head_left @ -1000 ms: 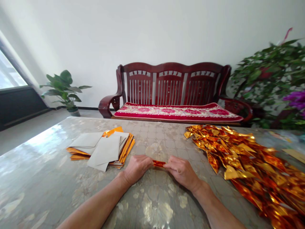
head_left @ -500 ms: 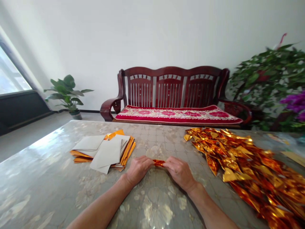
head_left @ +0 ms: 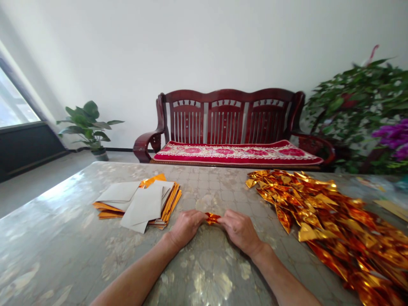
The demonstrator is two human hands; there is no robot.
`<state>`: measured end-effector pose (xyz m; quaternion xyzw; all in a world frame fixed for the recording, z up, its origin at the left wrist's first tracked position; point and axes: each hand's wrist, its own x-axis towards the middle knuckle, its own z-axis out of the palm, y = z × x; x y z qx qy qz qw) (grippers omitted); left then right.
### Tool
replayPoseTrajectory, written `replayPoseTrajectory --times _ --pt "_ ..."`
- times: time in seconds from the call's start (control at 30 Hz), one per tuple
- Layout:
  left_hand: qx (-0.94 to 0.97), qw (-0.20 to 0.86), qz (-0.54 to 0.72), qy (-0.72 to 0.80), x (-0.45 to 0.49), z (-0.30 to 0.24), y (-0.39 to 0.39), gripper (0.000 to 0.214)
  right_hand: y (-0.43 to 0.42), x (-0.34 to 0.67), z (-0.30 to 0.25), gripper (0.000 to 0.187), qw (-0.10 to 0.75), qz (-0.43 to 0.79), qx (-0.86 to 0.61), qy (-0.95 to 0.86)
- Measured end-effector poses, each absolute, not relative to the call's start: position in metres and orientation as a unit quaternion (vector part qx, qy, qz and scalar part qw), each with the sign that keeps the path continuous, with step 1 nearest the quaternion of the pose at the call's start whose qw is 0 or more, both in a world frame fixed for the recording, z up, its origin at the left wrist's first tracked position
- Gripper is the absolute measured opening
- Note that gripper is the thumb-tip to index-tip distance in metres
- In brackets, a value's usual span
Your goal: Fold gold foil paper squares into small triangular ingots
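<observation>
Between my two hands, just over the table, is a small folded piece of shiny gold-orange foil paper (head_left: pixel 212 218). My left hand (head_left: pixel 188 225) pinches its left end, and my right hand (head_left: pixel 239 228) pinches the right end. The fingers cover both ends, so only the middle of the foil shows. To the left of my hands lies a stack of foil paper sheets (head_left: pixel 145 206), several with their pale grey backs up and orange edges showing. On the right spreads a big heap of folded gold foil pieces (head_left: pixel 321 212).
A patterned, glossy table top (head_left: pixel 79 255) lies under everything. Behind it stands a dark red wooden bench (head_left: pixel 225 123) with a red floral cover (head_left: pixel 239 153). A clear plastic bag (head_left: pixel 372 187) rests at the right rear. Potted plants (head_left: pixel 91 123) flank the bench.
The foil between my hands looks wider in the middle and more of its surface shows. Both hands keep their pinch in nearly the same place.
</observation>
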<state>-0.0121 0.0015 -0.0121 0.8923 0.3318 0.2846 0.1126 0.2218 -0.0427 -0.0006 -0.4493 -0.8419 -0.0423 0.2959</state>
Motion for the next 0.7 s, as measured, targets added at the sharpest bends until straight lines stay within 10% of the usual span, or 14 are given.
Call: replayPoseTrajectory --times 0.5,0.7 --pt "0.844 0.226 0.322 0.364 -0.009 -0.011 0.002 0.018 -0.038 0.224 0.000 0.022 0.357 0.006 -0.454 -0.816" --pt "0.822 0.252 0.299 0.414 -0.008 -0.007 0.001 0.024 -0.038 0.222 -0.005 0.054 0.377 0.050 -0.506 -0.774"
